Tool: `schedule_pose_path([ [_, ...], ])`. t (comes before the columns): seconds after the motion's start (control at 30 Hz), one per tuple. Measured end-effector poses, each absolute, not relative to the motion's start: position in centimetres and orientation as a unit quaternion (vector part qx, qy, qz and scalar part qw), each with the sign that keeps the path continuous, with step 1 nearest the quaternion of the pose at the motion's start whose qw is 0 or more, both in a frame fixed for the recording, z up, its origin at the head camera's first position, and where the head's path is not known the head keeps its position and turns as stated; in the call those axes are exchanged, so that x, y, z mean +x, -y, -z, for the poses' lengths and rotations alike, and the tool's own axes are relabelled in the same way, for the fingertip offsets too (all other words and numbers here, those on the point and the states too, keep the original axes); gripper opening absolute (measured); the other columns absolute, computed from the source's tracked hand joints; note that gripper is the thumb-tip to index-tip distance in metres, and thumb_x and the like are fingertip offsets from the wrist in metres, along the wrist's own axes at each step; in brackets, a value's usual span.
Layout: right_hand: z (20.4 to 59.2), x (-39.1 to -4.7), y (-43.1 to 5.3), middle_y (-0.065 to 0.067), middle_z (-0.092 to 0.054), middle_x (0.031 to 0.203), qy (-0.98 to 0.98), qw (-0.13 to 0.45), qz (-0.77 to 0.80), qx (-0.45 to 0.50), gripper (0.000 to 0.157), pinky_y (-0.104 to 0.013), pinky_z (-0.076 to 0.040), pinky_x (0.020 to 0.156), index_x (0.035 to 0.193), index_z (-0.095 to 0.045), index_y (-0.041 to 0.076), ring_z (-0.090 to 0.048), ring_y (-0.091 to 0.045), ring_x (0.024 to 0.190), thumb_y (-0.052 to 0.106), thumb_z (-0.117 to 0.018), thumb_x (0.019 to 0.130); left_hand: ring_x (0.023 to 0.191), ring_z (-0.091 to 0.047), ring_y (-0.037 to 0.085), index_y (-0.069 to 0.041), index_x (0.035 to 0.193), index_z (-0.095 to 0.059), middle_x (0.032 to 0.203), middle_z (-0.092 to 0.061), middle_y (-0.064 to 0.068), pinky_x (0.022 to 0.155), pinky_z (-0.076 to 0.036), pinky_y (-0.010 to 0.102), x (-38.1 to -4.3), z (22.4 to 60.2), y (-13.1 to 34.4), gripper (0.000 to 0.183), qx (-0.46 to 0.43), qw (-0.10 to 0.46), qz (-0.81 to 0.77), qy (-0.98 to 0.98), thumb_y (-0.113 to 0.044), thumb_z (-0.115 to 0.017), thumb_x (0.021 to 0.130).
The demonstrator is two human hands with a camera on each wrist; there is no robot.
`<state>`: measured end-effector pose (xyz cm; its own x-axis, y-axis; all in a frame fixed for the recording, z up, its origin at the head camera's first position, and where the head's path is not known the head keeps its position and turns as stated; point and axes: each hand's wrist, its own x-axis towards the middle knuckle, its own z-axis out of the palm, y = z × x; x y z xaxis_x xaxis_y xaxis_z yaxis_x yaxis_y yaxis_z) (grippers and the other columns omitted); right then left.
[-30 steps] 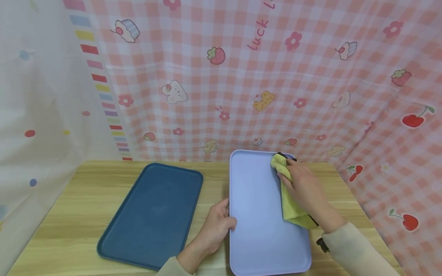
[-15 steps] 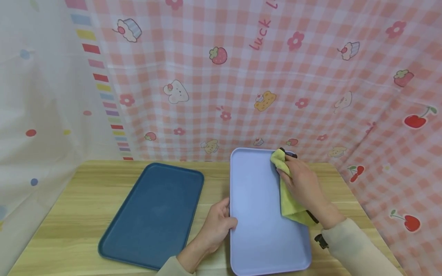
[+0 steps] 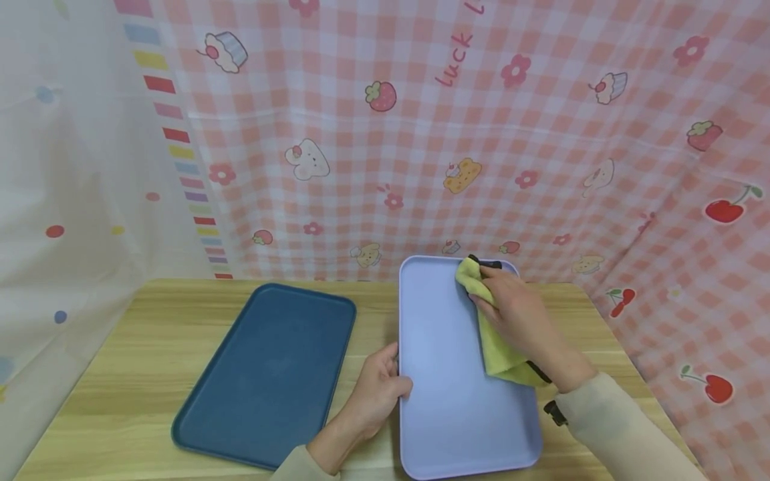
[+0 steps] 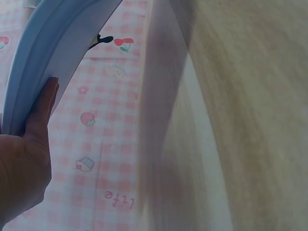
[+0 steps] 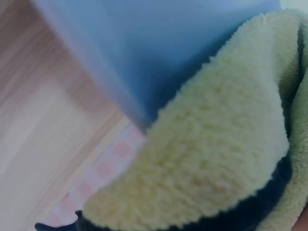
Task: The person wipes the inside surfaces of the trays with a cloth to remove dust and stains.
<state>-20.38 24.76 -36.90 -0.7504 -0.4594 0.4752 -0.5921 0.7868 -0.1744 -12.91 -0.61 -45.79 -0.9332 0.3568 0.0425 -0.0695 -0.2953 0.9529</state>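
The person wore long sleeves of a pale, greyish cream; the left sleeve point(image 3: 305, 465) showed only as a short piece toward the near side of the tabletop point(image 3: 120, 374), plain and without pattern, ending at the wrist; the right sleeve point(image 3: 625, 431) showed at greater length across the near stretch of the tabletop's right edge, matt and softly shaded, of the same plain cream; a small black fitting point(image 3: 555, 413) jutted out beside its wrist end, angular in outline, its details too small to tell; the left hand point(image 3: 377, 394) and right hand point(image 3: 520, 314) were bare.
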Motion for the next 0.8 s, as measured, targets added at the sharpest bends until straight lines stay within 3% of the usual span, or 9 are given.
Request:
schedule_pose_path([
  [0.53, 36.4, -20.6, -20.9, -0.023, -0.062, 0.14, 0.912, 0.189, -0.169, 0.324, 0.023, -0.053, -0.041, 0.113, 0.113, -0.07, -0.004, -0.053, -0.04, 0.136, 0.012, -0.074, 0.096, 0.105, -0.068, 0.023, 0.012, 0.141, -0.052, 0.118, -0.071, 0.025, 0.086, -0.056, 0.031, -12.8, 45.8, 0.8, 0.078, 0.12, 0.128, -0.8, -0.573, 0.016, -0.042, 0.064],
  [0.8, 36.6, -20.5, -19.0, -0.022, -0.06, 0.144, 0.904, 0.192, -0.171, 0.343, 0.034, -0.052, -0.04, 0.115, 0.126, -0.068, -0.003, -0.052, -0.039, 0.137, 0.013, -0.074, 0.096, 0.102, -0.068, 0.02, 0.012, 0.142, -0.053, 0.116, -0.072, 0.024, 0.083, -0.055, 0.029, -13.0, 45.8, 0.8, 0.078, 0.116, 0.125, -0.8, -0.576, 0.016, -0.043, 0.064],
])
